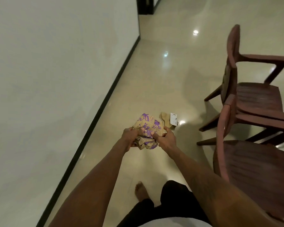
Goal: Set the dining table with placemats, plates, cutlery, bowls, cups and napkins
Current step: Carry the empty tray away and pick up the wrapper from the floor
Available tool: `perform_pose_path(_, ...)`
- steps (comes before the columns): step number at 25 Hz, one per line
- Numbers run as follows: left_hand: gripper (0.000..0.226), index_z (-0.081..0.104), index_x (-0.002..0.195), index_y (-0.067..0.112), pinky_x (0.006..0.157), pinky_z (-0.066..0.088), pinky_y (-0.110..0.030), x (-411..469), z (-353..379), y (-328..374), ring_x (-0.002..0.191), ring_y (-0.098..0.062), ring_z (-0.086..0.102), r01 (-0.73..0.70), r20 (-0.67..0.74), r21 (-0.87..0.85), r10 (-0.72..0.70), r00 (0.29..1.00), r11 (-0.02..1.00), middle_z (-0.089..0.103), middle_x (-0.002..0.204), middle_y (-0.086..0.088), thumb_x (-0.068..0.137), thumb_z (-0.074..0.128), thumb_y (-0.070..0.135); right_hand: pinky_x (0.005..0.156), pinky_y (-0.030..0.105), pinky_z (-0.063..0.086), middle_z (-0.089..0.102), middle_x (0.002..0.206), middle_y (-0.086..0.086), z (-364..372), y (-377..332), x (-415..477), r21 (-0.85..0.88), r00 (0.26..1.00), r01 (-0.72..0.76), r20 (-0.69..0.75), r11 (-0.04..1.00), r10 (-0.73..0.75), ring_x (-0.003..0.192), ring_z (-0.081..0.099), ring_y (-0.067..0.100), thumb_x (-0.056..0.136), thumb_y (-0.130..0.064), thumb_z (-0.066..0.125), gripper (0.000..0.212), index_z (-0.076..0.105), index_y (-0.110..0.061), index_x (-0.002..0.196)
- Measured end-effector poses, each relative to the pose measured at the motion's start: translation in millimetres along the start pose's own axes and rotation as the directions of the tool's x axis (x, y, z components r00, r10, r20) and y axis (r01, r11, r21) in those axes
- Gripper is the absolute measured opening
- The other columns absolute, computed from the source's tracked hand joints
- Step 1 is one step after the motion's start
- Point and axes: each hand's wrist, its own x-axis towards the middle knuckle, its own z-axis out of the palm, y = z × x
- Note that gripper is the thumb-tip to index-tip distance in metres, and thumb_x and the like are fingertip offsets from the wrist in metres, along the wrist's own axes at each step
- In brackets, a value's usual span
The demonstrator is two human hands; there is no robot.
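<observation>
Our left grip (130, 136) and right grip (165, 139) clench the bag (147, 126) above the floor (154, 71), left of the chairs (256, 99); squeezing may tear it, or we may slip on the far scrap (168, 120).

A home's dining area: glossy cream floor tiles (162, 89), a plain white wall (56, 63) with black skirting (105, 99), and two brown plastic armchairs (252, 102), a bare foot (140, 190).

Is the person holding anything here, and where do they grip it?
Yes: a crumpled brown paper bag with purple print, held in both hands. The left hand grips its left side and the right hand its right side.
</observation>
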Motion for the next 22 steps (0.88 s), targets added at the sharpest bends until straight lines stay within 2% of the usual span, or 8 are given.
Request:
perform_pose_path(5,0.023,0.071,0.111,0.014,0.061,0.059,-0.036,81.0,22.2,57.4,0.074,-0.026,0.075,0.029,0.106,0.156,-0.046,0.993,0.987,0.079,0.089,-0.009,0.090,0.075,0.020,0.081,0.044,0.064,0.071,0.094,-0.009,-1.4,-5.2,70.4,0.179,0.985,-0.095,-0.127,0.979,0.119,0.085,0.072,0.011,0.088,-0.046,0.078,0.059,0.059,-0.017,0.136)
perform_pose_path(8,0.031,0.070,0.117,0.014,0.061,0.060,-0.036,133.8,51.2,87.1,0.075,-0.026,0.075,0.024,0.179,0.237,-0.068,0.982,0.971,0.079,0.095,-0.010,0.089,0.078,0.024,0.083,0.048,0.063,0.075,0.090,-0.008,-13.3,1.9,122.5,0.248,0.962,-0.159,-0.179,0.956,0.207,0.085,0.074,0.013,0.086,-0.048,0.079,0.033,0.070,-0.023,0.107)
perform_pose_path(10,0.032,0.070,0.119,0.015,0.060,0.060,-0.035,170.2,71.9,108.3,0.076,-0.024,0.076,0.038,0.211,0.280,-0.100,0.972,0.959,0.079,0.097,-0.008,0.090,0.079,0.024,0.083,0.048,0.063,0.076,0.090,-0.007,-23.5,2.3,157.4,0.302,0.936,-0.208,-0.214,0.930,0.279,0.086,0.074,0.015,0.083,-0.050,0.082,0.027,0.069,-0.029,0.094)
perform_pose_path(14,0.034,0.070,0.120,0.017,0.067,0.062,-0.039,228.6,105.3,142.1,0.086,-0.024,0.078,0.037,0.269,0.329,-0.131,0.954,0.944,0.079,0.103,-0.006,0.088,0.081,0.026,0.082,0.042,0.064,0.077,0.091,-0.007,-44.0,-8.1,209.9,0.332,0.908,-0.257,-0.239,0.908,0.344,0.086,0.075,0.012,0.077,-0.050,0.086,0.030,0.069,-0.031,0.092)
perform_pose_path(18,0.033,0.069,0.114,0.018,0.077,0.062,-0.044,274.7,131.3,158.7,0.088,-0.026,0.077,0.070,0.257,0.339,-0.163,0.953,0.938,0.078,0.101,-0.007,0.086,0.084,0.027,0.072,0.031,0.061,0.078,0.093,-0.006,-51.1,-11.7,251.2,0.379,0.880,-0.302,-0.241,0.875,0.408,0.086,0.074,0.011,0.077,-0.037,0.090,0.028,0.070,-0.030,0.095)
perform_pose_path(22,0.027,0.067,0.107,0.021,0.065,0.060,-0.037,338.4,155.4,156.7,0.084,-0.024,0.076,0.077,0.281,0.395,-0.200,0.938,0.915,0.077,0.098,-0.005,0.087,0.083,0.029,0.070,0.030,0.060,0.077,0.090,-0.007,-42.2,12.4,308.9,0.456,0.822,-0.339,-0.281,0.823,0.495,0.079,0.073,0.009,0.078,-0.032,0.090,0.027,0.072,-0.026,0.097)
